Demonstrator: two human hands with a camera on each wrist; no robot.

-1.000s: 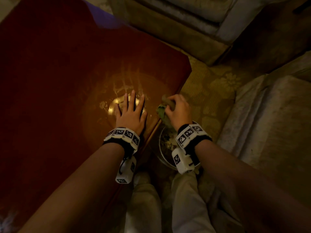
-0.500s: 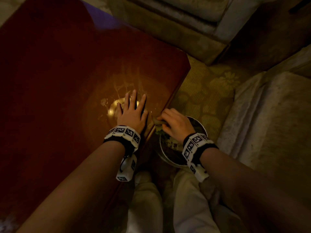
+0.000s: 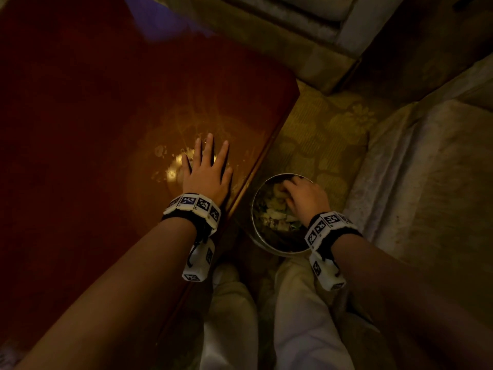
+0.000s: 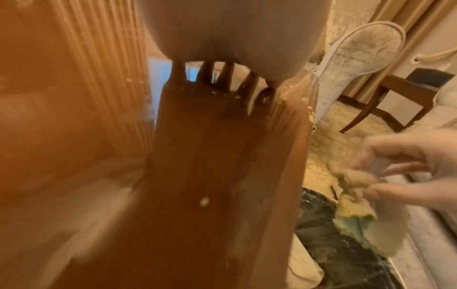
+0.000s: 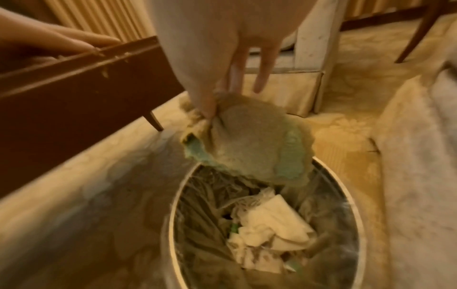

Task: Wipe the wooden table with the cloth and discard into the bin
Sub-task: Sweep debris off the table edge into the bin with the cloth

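My left hand [image 3: 206, 166] lies flat with straight, spread fingers on the dark red wooden table [image 3: 80, 129], near its right edge. My right hand [image 3: 304, 196] is over the round metal bin [image 3: 254, 225] on the floor beside the table. It pinches a soiled green and beige cloth [image 5: 249, 142] between thumb and fingers, and the cloth hangs just above the bin's rim [image 5: 346, 187]. The cloth [image 4: 356, 197] and the right hand [image 4: 408, 168] also show at the right of the left wrist view. Crumpled paper [image 5: 269, 232] lies inside the bin. Crumbs cling to the table edge [image 5: 103, 52].
A patterned carpet [image 3: 325, 134] covers the floor around the bin. Pale upholstered seats stand at the right [image 3: 426, 182] and at the back [image 3: 293, 36]. My legs in light trousers [image 3: 301, 329] are below the bin. A chair with wooden legs [image 4: 385, 101] stands farther off.
My right hand has carried the cloth off the table's edge, down and to the right, to a spot over the bin. The left hand has stayed flat on the table.
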